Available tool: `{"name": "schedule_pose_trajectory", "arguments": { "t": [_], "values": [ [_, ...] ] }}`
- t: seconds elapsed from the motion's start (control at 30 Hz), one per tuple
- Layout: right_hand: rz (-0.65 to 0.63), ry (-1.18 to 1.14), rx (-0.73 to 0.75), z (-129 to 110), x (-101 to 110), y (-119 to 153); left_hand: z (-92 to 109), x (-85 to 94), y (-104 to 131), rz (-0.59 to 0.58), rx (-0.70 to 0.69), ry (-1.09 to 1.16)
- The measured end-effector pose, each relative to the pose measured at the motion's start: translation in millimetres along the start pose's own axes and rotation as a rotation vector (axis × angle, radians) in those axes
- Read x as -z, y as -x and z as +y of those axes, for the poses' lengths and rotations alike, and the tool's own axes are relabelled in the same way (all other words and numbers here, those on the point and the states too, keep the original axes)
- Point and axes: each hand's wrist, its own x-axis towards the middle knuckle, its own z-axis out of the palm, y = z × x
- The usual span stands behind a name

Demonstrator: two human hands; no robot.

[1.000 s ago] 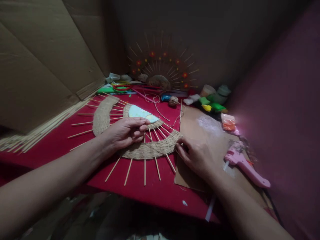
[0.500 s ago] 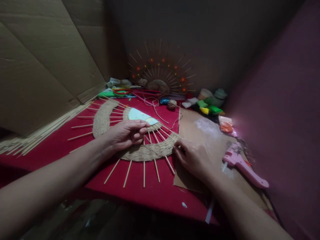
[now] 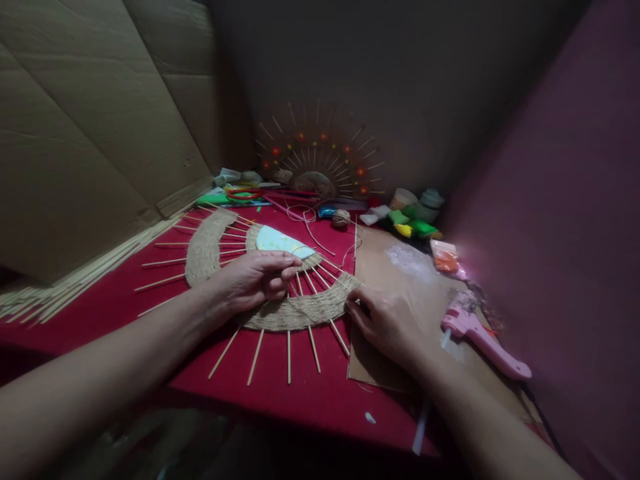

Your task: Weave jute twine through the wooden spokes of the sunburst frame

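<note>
Left hand's grip (image 3: 260,280) presses together, seemingly on thin brown twine (image 3: 303,247), above the arched tan woven-fibre band (image 3: 287,315) near the red worktop's (image 3: 310,410) front edge; right hand (image 3: 385,321) pinches its right end. Neither has noticeably shifted this past second, so the work seems no further on; brown cardboard sheet (image 3: 369,267) and pink plastic glue gun (image 3: 481,335) crowd the right

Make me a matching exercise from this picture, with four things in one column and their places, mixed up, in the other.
Things:
1. left hand
2. right hand
3. glue gun
4. ball of twine

Places:
A. lying on the cardboard sheet
B. at the right end of the woven band
C. beside a small blue item, toward the back of the red cloth
D. fingertips close to the pale blue panel

Pairs: 1-D, 2-B, 3-A, 4-C.
</note>
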Motion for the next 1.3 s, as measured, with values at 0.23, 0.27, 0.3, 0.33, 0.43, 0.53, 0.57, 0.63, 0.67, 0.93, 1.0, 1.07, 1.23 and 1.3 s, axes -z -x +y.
{"name": "schedule_pose_trajectory", "arguments": {
  "t": [0.23, 0.27, 0.3, 0.33, 0.43, 0.53, 0.57, 0.63, 0.67, 0.93, 1.0, 1.07, 1.23, 1.3],
  "values": [
    [0.042, -0.016, 0.029, 1.7, -2.0, -0.4, -1.5, 2.2, -0.9, -0.015, 0.004, -0.004],
    [0.043, -0.013, 0.027, 1.8, -2.2, -0.5, -1.6, 2.8, -1.0, -0.013, 0.006, -0.004],
    [0.043, -0.012, 0.025, 2.0, -2.3, -0.5, -1.8, 3.2, -1.0, -0.011, 0.007, -0.004],
    [0.043, -0.012, 0.023, 2.0, -2.4, -0.5, -1.8, 3.5, -1.1, -0.009, 0.008, -0.003],
    [0.040, -0.010, 0.018, 2.0, -2.4, -0.5, -1.0, 2.9, -1.0, -0.001, -0.001, 0.007],
    [0.027, -0.009, 0.015, 2.1, -2.3, -0.6, 0.8, 0.4, -0.8, 0.005, -0.006, 0.030],
    [0.024, -0.009, 0.015, 2.1, -2.2, -0.7, 1.4, -0.5, -0.6, 0.007, -0.006, 0.037],
    [0.020, -0.008, 0.014, 2.0, -1.9, -0.8, 2.4, -1.9, -0.2, 0.009, -0.008, 0.045],
    [0.020, -0.004, 0.012, 1.8, -1.7, -0.8, 2.6, -2.3, -0.1, 0.009, -0.009, 0.046],
    [-0.006, 0.019, 0.002, -2.3, 3.3, 0.0, 1.0, -0.4, -1.5, 0.011, -0.005, 0.033],
    [-0.005, 0.018, 0.005, -2.6, 4.3, 0.1, 1.0, -0.5, -1.5, 0.011, -0.007, 0.029],
    [-0.005, 0.011, 0.008, -2.4, 4.6, 0.0, 1.3, -0.9, -1.1, 0.011, -0.011, 0.031],
    [-0.007, 0.019, 0.001, -1.7, 3.3, -0.4, 2.1, -0.8, -0.7, 0.017, -0.010, 0.029],
    [0.002, 0.027, -0.003, -1.4, 2.4, -0.3, 2.2, -0.2, -1.0, 0.018, -0.005, 0.028]
  ]
}}
